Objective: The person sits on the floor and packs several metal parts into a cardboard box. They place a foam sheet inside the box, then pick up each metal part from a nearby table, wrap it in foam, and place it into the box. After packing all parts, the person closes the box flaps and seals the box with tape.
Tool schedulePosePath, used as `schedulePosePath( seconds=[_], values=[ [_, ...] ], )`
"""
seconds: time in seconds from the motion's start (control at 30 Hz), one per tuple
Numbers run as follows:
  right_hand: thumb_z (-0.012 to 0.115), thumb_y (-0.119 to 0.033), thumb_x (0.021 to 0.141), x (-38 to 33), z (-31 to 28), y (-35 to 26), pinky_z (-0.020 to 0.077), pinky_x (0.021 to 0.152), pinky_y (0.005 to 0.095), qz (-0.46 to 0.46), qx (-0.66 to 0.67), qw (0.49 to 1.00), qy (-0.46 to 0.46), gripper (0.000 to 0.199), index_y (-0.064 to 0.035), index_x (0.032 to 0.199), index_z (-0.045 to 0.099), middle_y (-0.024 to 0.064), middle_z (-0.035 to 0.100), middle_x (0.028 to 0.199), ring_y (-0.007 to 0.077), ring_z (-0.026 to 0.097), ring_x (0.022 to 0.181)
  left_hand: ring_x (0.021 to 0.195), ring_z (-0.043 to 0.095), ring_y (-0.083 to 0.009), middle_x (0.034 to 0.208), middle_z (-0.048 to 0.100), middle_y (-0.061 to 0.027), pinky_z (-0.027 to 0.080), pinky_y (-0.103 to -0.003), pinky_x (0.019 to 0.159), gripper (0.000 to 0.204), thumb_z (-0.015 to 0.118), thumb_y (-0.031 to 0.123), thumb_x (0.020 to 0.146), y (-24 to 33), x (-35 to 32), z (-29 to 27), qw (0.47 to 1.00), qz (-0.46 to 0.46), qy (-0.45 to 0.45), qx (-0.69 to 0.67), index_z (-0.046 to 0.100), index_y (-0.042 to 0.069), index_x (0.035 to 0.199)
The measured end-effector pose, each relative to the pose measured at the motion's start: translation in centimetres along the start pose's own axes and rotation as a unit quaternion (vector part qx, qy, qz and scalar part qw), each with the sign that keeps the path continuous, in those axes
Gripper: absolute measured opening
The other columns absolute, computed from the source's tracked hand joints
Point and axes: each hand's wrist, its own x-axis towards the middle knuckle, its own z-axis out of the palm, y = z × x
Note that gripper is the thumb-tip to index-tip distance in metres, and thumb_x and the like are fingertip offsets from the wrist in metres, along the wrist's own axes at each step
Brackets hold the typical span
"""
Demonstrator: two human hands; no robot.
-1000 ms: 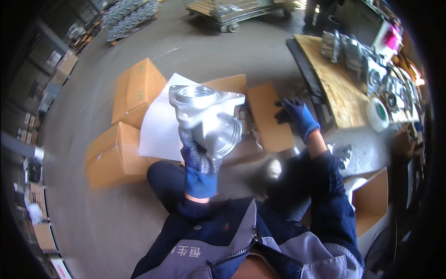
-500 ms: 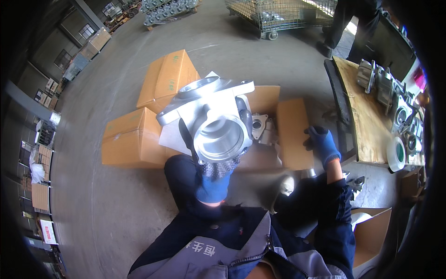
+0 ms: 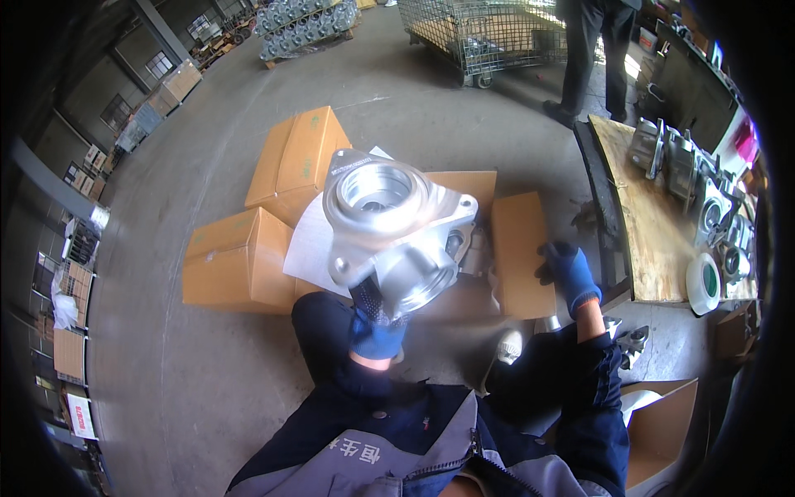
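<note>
1. Casting update: I'm gripping the metal valve housing (image 3: 396,232) in my left hand (image 3: 374,325), lifted above the cardboard boxes (image 3: 248,248).
2. Right hand (image 3: 570,272) is hovering spread, holding nothing; housing isn't set down yet.

The metal casting (image 3: 397,232) is a bulky, silver-grey housing with a dull machined sheen. It is held up in the air in front of the person, above the cardboard boxes on the floor. Its widest part is a flat, roughly square flange with rounded corners and small bolt holes, tilted so that it faces up and slightly left. A large round bore with a raised ring sits in the middle of that flange. Below it the body narrows into a second round opening that faces down and to the right, towards the camera. The left grip (image 3: 374,323), in a blue glove, carries it from underneath.
</note>
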Motion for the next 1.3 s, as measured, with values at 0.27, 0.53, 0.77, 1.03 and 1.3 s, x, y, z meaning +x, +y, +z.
schedulePosePath(
  seconds=[0.27,0.53,0.77,1.03,1.3],
  values=[
    [0.058,-0.021,0.097,-0.9,-0.3,-0.4,0.0527,0.054,0.0289,-0.016,-0.030,0.999,-0.007,0.028,0.0061,0.101,0.066,0.0123,0.069,0.081,0.0208,0.070,0.063,0.126,0.049,-0.0258,0.142,0.044,-0.0145,0.048,-0.037,0.104,0.082,0.078,0.016,0.081,-4.6,2.3,0.6,0.582,0.223,0.031,0.781,0.033,-0.001,0.147],
    [0.062,-0.020,0.098,-0.6,0.9,-0.5,0.0530,0.054,0.0276,-0.013,0.013,1.000,-0.021,0.027,0.0055,0.102,0.066,0.0103,0.070,0.085,0.0178,0.071,0.065,0.123,0.053,-0.0236,0.137,0.052,-0.0120,0.047,-0.037,0.103,0.094,0.087,0.021,0.070,-1.0,6.0,6.2,0.320,0.109,0.035,0.940,0.036,-0.001,0.146],
    [0.061,-0.016,0.098,-0.8,1.3,-0.7,0.0551,0.059,0.0270,0.000,-0.028,0.999,-0.029,0.023,0.0037,0.108,0.066,0.0097,0.068,0.080,0.0159,0.069,0.066,0.120,0.056,-0.0217,0.133,0.058,-0.0099,0.046,-0.036,0.103,0.104,0.095,0.025,0.061,2.4,9.6,7.4,0.291,0.007,0.091,0.952,0.039,-0.001,0.145],
    [0.059,-0.051,0.088,-3.0,4.9,4.0,0.0487,0.089,0.0456,-0.164,-0.526,0.796,-0.251,0.056,-0.0082,0.125,0.060,0.0182,0.069,0.106,0.0347,0.067,0.099,0.117,0.057,-0.0220,0.126,0.061,-0.0101,0.045,-0.037,0.103,0.077,0.080,0.018,0.076,7.9,13.1,5.5,0.158,0.005,0.311,0.937,0.046,-0.001,0.142],
    [0.060,-0.025,0.082,-3.5,6.5,3.2,0.0453,0.067,0.0477,-0.194,-0.575,0.729,-0.316,0.025,-0.0070,0.097,0.069,0.0131,0.072,0.084,0.0304,0.070,0.076,0.114,0.061,-0.0250,0.127,0.063,-0.0141,0.048,-0.036,0.102,0.056,0.064,0.025,0.091,15.6,4.0,5.5,0.235,0.152,0.329,0.902,0.050,-0.001,0.139]
  ],
)
